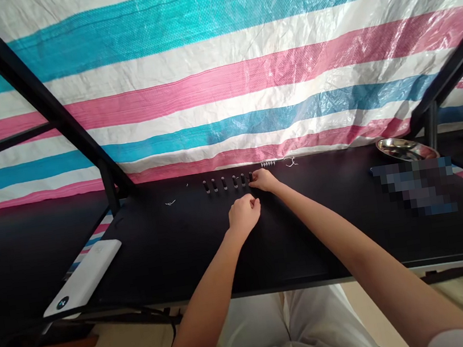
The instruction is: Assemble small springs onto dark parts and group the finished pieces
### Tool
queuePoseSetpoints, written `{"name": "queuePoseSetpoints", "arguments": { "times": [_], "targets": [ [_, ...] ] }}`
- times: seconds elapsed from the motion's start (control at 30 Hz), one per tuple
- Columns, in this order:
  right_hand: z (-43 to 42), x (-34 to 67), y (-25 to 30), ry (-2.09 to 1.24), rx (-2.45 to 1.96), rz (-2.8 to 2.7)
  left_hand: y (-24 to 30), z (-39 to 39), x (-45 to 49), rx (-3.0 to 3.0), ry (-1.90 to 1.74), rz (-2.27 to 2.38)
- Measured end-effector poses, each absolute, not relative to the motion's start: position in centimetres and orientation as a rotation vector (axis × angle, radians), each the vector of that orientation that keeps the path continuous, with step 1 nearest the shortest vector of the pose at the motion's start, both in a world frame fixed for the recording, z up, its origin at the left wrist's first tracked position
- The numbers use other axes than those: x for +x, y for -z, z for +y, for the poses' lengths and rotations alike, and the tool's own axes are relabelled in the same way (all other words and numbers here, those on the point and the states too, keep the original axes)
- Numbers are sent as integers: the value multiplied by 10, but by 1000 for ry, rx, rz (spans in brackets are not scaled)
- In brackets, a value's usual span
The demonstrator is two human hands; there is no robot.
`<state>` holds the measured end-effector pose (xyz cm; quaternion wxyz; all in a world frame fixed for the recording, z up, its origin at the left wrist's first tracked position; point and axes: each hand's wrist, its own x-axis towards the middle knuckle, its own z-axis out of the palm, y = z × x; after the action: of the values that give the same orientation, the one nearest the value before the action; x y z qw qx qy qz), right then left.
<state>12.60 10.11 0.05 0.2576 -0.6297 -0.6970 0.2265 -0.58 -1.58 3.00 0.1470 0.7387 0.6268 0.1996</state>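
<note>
Small black cylinders (pixel 224 183) with pale ends stand in a row, several of them, towards the back of the black table. At the right end of that row, my right hand (pixel 263 180) pinches one more small black cylinder (pixel 251 177) between thumb and fingers. My left hand (pixel 244 217) is just in front of it, closed, with its fingers curled inward. What it holds, if anything, is hidden.
Small white pieces (pixel 268 164) line the table's back edge, beside thin white bits (pixel 291 161). Another thin white strip (pixel 170 203) lies left. A white power bank (pixel 83 277) is at the left, a metal dish (pixel 407 149) at the right. Striped sheeting (pixel 220 94) hangs behind.
</note>
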Motion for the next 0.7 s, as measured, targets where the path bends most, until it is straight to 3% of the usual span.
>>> {"name": "queuePoseSetpoints", "arguments": {
  "times": [0.33,0.7],
  "targets": [
    [86,146,-5,-522,-1698,-2024,-23,-10,-9,2126,-621,1791],
    [16,178,1,-287,-1554,-2135,-15,-10,-5,2393,-675,1359]
  ]
}}
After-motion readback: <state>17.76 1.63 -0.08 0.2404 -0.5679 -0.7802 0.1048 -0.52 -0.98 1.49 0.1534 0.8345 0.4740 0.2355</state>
